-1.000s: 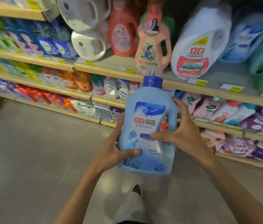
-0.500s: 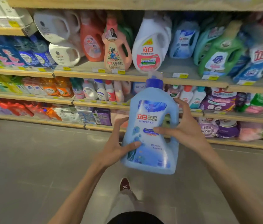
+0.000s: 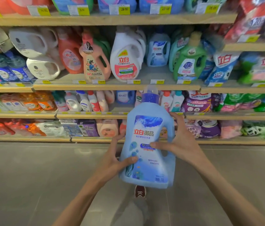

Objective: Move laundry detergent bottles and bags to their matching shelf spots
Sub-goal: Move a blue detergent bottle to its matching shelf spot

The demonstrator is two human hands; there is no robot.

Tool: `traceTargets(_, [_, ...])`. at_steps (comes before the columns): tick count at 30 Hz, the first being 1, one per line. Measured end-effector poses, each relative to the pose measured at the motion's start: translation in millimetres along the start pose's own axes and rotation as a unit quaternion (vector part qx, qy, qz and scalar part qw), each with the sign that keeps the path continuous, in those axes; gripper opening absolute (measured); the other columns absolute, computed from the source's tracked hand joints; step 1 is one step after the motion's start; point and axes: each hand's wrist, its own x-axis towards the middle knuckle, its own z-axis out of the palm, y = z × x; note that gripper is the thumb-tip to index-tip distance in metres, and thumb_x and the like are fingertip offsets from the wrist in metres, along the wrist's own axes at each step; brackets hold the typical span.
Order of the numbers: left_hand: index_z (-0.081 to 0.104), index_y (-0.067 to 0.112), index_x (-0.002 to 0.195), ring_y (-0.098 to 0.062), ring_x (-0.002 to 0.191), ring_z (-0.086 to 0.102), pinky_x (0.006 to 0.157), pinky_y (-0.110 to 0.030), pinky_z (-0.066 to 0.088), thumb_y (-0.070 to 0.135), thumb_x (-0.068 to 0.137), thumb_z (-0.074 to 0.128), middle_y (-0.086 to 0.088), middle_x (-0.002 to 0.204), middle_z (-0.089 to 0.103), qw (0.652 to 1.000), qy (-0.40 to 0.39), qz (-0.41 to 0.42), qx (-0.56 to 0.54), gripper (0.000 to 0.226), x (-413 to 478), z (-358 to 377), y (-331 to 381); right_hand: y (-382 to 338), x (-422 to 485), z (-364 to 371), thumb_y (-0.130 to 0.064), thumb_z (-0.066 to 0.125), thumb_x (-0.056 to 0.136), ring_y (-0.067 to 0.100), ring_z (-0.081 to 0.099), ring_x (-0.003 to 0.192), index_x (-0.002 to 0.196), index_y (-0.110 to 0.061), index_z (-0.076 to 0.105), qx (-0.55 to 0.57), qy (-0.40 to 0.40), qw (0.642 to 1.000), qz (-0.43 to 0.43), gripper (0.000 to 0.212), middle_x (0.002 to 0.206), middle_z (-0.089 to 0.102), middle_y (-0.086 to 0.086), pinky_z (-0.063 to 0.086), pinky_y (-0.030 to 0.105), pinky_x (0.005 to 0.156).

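Note:
I hold a light blue detergent bottle (image 3: pixel 146 154) with a dark blue cap upright in front of me, label facing me. My left hand (image 3: pixel 114 158) grips its lower left side, thumb across the label. My right hand (image 3: pixel 179 144) grips its right side at the handle, fingers over the label. A matching light blue bottle (image 3: pixel 158 49) stands at the back of the second shelf (image 3: pixel 117 86), between a white bottle (image 3: pixel 127 56) and a green bottle (image 3: pixel 188 61). In front of it the shelf board is bare.
Wooden shelves packed with detergent bottles and bags run across the whole view. Purple bags (image 3: pixel 197 101) and green bags (image 3: pixel 249 101) fill the lower right shelves. Grey tiled floor (image 3: pixel 30 176) lies below, with my red shoe (image 3: pixel 140 191) under the bottle.
My view has risen and swung right along the shelves, bringing the top shelf and more right-hand stock into sight. The bottle stays gripped in both hands, still upright.

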Motion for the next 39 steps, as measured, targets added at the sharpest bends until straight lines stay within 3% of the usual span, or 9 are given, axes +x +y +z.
traceTargets(12, [0.043,0.047,0.138,-0.025,0.111,0.07,0.087,-0.045,0.06,0.02,0.08,0.083,-0.005,0.122,0.071,0.999,-0.019,-0.001,-0.035,0.075,110.9,12.8,7.3,12.1,93.7,-38.8,-0.052,0.093,0.054,0.016,0.063,0.111,0.143,-0.043,0.024,-0.029,0.023,0.999,0.039,0.112,0.125,0.061,-0.012,0.052,0.039,0.09])
traceTargets(16, [0.044,0.044,0.136,-0.025,0.113,0.069,0.088,-0.049,0.06,0.02,0.081,0.084,-0.007,0.124,0.069,0.999,-0.016,0.024,-0.016,0.072,159.9,12.8,17.0,9.9,140.0,-53.3,-0.042,0.094,0.059,0.014,0.061,0.106,0.141,-0.042,0.025,-0.025,0.016,0.999,0.031,0.107,0.124,0.059,-0.013,0.048,0.032,0.08])
traceTargets(19, [0.045,0.043,0.135,-0.023,0.11,0.07,0.085,-0.045,0.061,0.028,0.076,0.087,-0.006,0.119,0.07,1.0,-0.009,0.021,-0.012,0.074,195.4,10.8,28.3,12.8,175.5,-62.2,-0.043,0.095,0.057,0.014,0.058,0.114,0.143,-0.039,0.027,-0.016,0.024,0.999,0.023,0.109,0.13,0.056,-0.013,0.051,0.036,0.089])
traceTargets(23, [0.046,0.035,0.135,-0.021,0.101,0.074,0.078,-0.037,0.062,0.015,0.077,0.084,-0.004,0.109,0.075,1.0,-0.008,0.017,-0.015,0.072,235.8,12.4,40.6,20.6,219.0,-73.5,-0.044,0.095,0.056,0.014,0.058,0.115,0.141,-0.042,0.026,-0.005,0.021,0.999,0.026,0.11,0.13,0.056,-0.012,0.051,0.038,0.093])
traceTargets(26, [0.044,0.036,0.135,-0.023,0.098,0.075,0.074,-0.035,0.062,0.006,0.078,0.082,-0.006,0.107,0.076,1.0,-0.005,0.015,-0.021,0.075,266.7,16.2,44.6,24.9,249.1,-82.6,-0.044,0.095,0.054,0.014,0.06,0.111,0.137,-0.044,0.026,-0.009,0.015,1.0,0.024,0.108,0.125,0.058,-0.011,0.051,0.032,0.085])
traceTargets(31, [0.042,0.038,0.136,-0.027,0.103,0.073,0.08,-0.043,0.062,0.026,0.066,0.09,-0.01,0.113,0.074,0.999,0.003,0.014,-0.03,0.086,325.9,18.6,49.2,30.5,307.8,-98.1,-0.046,0.095,0.055,0.012,0.058,0.107,0.141,-0.041,0.024,-0.025,0.007,1.0,0.012,0.112,0.126,0.056,-0.011,0.048,0.031,0.081])
traceTargets(36, [0.041,0.031,0.135,-0.032,0.105,0.071,0.078,-0.042,0.062,0.004,0.074,0.085,-0.015,0.113,0.074,0.999,0.007,0.038,-0.031,0.079,392.7,20.9,55.0,37.8,369.2,-115.4,-0.052,0.094,0.052,0.016,0.058,0.115,0.143,-0.04,0.023,-0.048,0.01,0.999,-0.022,0.116,0.131,0.055,-0.009,0.05,0.035,0.085])
traceTargets(39, [0.043,0.038,0.133,-0.033,0.107,0.07,0.078,-0.043,0.062,0.008,0.073,0.088,-0.015,0.114,0.073,0.998,0.023,0.039,-0.035,0.081,427.6,21.2,57.8,39.6,405.4,-125.0,-0.053,0.094,0.052,0.018,0.057,0.118,0.145,-0.037,0.022,-0.06,0.004,0.997,-0.039,0.118,0.134,0.055,-0.009,0.051,0.039,0.09])
